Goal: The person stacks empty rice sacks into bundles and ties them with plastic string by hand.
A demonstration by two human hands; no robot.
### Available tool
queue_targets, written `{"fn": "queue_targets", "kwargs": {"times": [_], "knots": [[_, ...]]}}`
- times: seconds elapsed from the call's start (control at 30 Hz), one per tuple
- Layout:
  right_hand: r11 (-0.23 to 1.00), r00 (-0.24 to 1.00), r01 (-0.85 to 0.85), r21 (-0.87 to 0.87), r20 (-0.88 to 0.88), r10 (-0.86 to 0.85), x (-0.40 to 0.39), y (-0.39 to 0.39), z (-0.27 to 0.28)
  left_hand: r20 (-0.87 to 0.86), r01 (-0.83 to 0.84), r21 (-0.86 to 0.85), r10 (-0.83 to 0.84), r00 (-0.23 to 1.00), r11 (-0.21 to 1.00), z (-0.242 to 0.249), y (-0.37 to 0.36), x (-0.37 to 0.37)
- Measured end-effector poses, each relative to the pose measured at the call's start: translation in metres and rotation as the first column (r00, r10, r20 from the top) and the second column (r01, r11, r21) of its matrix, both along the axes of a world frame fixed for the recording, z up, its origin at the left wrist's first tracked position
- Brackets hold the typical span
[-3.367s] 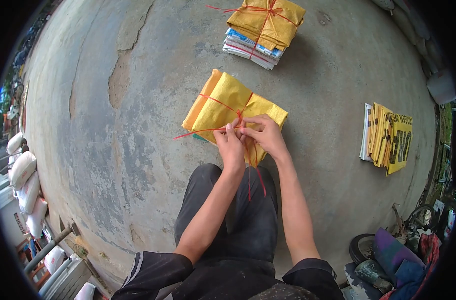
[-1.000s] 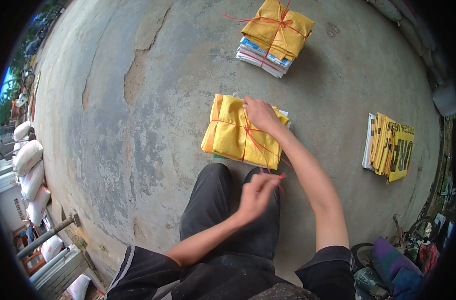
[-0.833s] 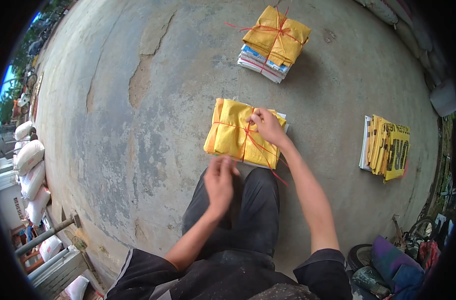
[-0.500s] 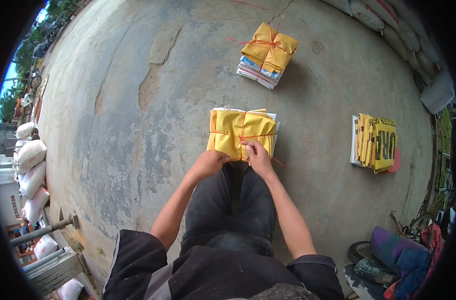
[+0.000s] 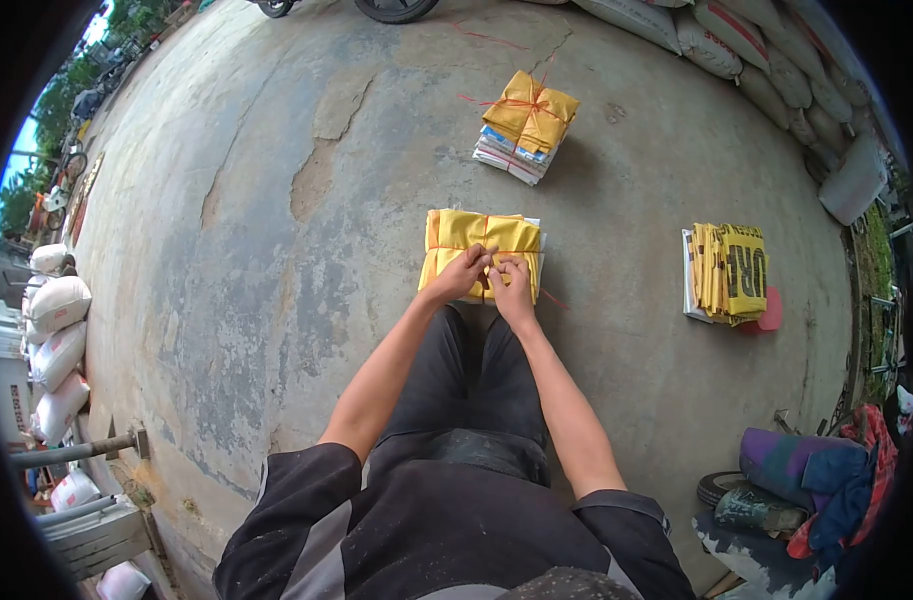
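Note:
A bundle of folded yellow sacks (image 5: pixel 449 232) lies on the floor just beyond my knees, with white edges showing beneath the yellow top. Red string (image 5: pixel 487 228) runs round it both ways and crosses near the middle of the top. Over that crossing, my left hand (image 5: pixel 461 276) is closed in a pinch at the string. Close beside it, fingers bent, my right hand (image 5: pixel 515 286) pinches at the same spot. The fingertips of both hands nearly meet, and the short piece of string between them is mostly hidden. A loose string end sticks out to the bundle's right.
Farther ahead stands another tied bundle (image 5: pixel 529 125). On the right sits a stack of yellow printed sacks (image 5: pixel 729 272) with a pink-red piece beside it. Filled sacks (image 5: pixel 712 45) line the far right edge; more white sacks (image 5: pixel 62 305) lie left. A wheel (image 5: pixel 395 8) shows at the top.
My left hand has moved up and right from the bundle's near edge to the string crossing. My right hand has stayed close to the crossing. The view has tilted up slightly.

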State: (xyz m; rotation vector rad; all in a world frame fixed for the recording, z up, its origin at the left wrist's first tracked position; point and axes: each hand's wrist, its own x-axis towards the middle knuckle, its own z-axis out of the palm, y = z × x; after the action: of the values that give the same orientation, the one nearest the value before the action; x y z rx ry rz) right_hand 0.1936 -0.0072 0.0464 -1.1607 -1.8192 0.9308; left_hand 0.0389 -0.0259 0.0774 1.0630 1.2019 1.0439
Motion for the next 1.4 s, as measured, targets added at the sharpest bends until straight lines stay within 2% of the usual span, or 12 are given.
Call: {"fn": "queue_targets", "kwargs": {"times": [0.1, 0.23, 0.3, 0.33, 0.4, 0.43, 0.53, 0.63, 0.7, 0.97, 1.17, 1.4], "knots": [[1.0, 0.999, 0.024, -0.016, -0.025, -0.024, 0.005, 0.004, 0.018, -0.016, 0.018, 0.011, -0.018, 1.0, 1.0, -0.013, 0.006, 0.005], [0.966, 0.968, -0.088, -0.243, -0.248, 0.026, 0.014, 0.029, 0.018, -0.363, -0.023, 0.07, 0.047, 0.931, 0.997, -0.012, 0.009, 0.005], [0.935, 0.988, 0.129, -0.329, 0.127, -0.091, 0.031, 0.058, -0.02, -0.404, -0.071, 0.142, 0.123, 0.907, 0.987, 0.003, 0.002, 0.012], [0.933, 0.988, 0.132, -0.334, 0.124, -0.095, 0.031, 0.059, -0.036, -0.407, -0.067, 0.137, 0.117, 0.906, 0.988, 0.001, 0.001, 0.013], [0.922, 0.829, 0.38, 0.071, 0.416, -0.374, 0.029, 0.06, -0.06, -0.395, -0.1, 0.103, 0.133, 0.909, 0.99, -0.005, -0.002, 0.013], [0.921, 0.83, 0.383, 0.066, 0.414, -0.374, 0.032, 0.062, -0.067, -0.4, -0.097, 0.099, 0.129, 0.907, 0.99, -0.009, -0.004, 0.013], [0.982, 0.929, 0.187, -0.029, 0.329, -0.167, 0.036, 0.069, -0.072, -0.353, -0.12, 0.099, 0.148, 0.924, 0.988, -0.019, -0.01, 0.011], [0.98, 0.854, 0.145, -0.137, 0.517, -0.054, 0.031, 0.07, -0.072, -0.346, -0.145, -0.02, 0.13, 0.929, 0.989, -0.029, -0.014, 0.007], [0.967, 0.756, 0.019, 0.255, 0.629, -0.18, 0.027, 0.068, -0.083, -0.357, -0.151, -0.043, 0.126, 0.926, 0.988, -0.03, -0.014, 0.007], [0.941, 0.731, -0.279, 0.193, 0.677, 0.079, 0.064, 0.089, -0.063, -0.314, -0.218, -0.088, 0.181, 0.932, 0.972, -0.05, -0.021, -0.009], [0.876, 0.54, -0.482, 0.004, 0.789, 0.293, 0.06, 0.098, -0.048, -0.381, -0.147, -0.072, 0.109, 0.918, 0.987, -0.044, -0.024, 0.019], [0.746, 0.551, -0.648, 0.153, 0.77, 0.321, 0.055, 0.091, -0.054, -0.446, -0.245, 0.03, 0.233, 0.864, 0.969, -0.064, -0.035, 0.008]]}}
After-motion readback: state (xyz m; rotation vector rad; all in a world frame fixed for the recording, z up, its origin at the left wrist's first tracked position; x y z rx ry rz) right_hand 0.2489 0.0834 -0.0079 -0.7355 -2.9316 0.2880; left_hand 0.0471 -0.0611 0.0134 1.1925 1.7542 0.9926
